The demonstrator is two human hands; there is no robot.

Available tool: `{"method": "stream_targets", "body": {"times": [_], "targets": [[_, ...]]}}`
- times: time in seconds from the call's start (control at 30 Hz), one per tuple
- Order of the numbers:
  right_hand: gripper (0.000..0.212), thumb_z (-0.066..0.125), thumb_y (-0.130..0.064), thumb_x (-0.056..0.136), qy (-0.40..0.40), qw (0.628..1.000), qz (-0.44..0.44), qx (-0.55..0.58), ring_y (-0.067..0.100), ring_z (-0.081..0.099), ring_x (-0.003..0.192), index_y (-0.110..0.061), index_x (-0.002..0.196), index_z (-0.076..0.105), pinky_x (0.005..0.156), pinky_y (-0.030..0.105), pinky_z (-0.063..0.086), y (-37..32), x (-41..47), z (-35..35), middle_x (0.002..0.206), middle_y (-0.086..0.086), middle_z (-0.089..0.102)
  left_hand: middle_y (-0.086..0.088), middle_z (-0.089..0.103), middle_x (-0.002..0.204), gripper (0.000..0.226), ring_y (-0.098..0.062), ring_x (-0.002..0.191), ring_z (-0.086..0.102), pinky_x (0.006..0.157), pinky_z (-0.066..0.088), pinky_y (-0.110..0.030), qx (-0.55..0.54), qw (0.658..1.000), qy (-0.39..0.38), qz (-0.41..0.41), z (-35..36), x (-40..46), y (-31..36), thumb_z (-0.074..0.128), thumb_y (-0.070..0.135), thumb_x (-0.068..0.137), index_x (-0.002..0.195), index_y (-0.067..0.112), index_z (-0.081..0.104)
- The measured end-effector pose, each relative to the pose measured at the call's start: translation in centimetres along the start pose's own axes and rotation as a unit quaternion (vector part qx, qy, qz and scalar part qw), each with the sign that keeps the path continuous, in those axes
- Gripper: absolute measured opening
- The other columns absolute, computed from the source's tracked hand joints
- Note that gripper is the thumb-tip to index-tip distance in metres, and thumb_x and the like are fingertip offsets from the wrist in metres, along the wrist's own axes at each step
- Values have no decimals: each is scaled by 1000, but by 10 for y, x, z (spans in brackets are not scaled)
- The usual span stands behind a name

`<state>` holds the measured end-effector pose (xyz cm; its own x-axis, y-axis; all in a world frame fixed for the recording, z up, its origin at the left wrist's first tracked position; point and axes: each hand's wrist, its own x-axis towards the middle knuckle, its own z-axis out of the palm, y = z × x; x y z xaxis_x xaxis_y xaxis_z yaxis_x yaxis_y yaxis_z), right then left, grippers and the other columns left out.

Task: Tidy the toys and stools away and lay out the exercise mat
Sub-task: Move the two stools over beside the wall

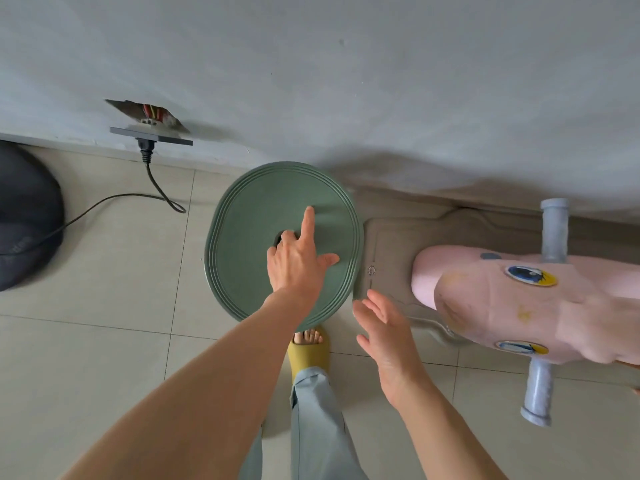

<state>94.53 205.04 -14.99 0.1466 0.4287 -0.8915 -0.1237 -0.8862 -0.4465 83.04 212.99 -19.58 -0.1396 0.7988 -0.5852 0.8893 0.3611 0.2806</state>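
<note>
Two bare arms reach in from the bottom of the view, over pale floor tiles [114, 271]. Nearest, around 6 o'clock, a foot in a yellow slipper [309, 353] sticks out under a light blue-grey trouser leg [317, 420].

Right hand [386, 336] hangs just past that at about 5 o'clock, fingers straight and spread, palm turned left, not holding anything. It sits just beside the lower right rim of the green stool [263, 216], though whether it actually touches the rim is hard to call.

Left hand [296, 263] is on the round green seat, dead centre of the frame. Its index finger lies straight along the top pointing to 12 o'clock, thumb sticks out to the right, and the other fingers are curled down into the dark hole in the middle of the seat, so it's gripping the stool there.

Off at 3 o'clock is a pink ride-on toy [519, 306] with cartoon eye stickers and grey-blue handlebars [554, 226], standing on a beige base [388, 244] that lies right next to the stool.

Further out at 9 o'clock there's a dark round cushion-like thing [27, 216]. At 11 o'clock a black cable [157, 185] runs up to a wall socket [150, 135] hanging loose from the grey wall [346, 81], wires showing.
</note>
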Motion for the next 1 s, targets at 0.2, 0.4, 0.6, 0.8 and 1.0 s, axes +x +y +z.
{"method": "stream_targets", "body": {"times": [0.2,0.4,0.6,0.8,1.0], "targets": [[45,52,-18,94,10,998,69,8,18,49,113,-12,136,40,99,35,40,11,26,15,138,8,46,-16,50,121,83,-35,107,53,96,36,-39,-25,999,-23,-14,12,22,-12,58,43,87,149,31,5],[52,53,-16,94,5,993,119,26,22,52,112,-11,142,32,93,34,43,14,44,43,139,8,44,-15,45,126,83,-35,110,52,88,42,-40,-60,990,-127,12,17,32,-31,55,27,89,148,36,-4],[56,57,-15,91,37,990,137,16,37,46,125,-9,140,31,99,48,42,12,62,57,139,18,42,-18,50,120,90,-34,108,53,92,44,-40,-136,972,-191,27,17,46,-47,58,25,84,148,36,-3],[63,58,-13,90,55,979,167,103,30,45,124,-20,143,26,89,40,42,21,72,56,140,8,42,-11,50,122,56,-31,109,50,79,42,-40,-98,989,111,3,10,37,-77,50,6,85,138,21,41],[73,60,-12,88,24,988,120,92,24,45,116,-35,146,21,102,55,29,15,85,53,144,-3,40,-11,28,139,85,-35,126,33,101,38,-51,-248,937,-33,-244,2,57,-105,62,19,79,146,32,11]]}}
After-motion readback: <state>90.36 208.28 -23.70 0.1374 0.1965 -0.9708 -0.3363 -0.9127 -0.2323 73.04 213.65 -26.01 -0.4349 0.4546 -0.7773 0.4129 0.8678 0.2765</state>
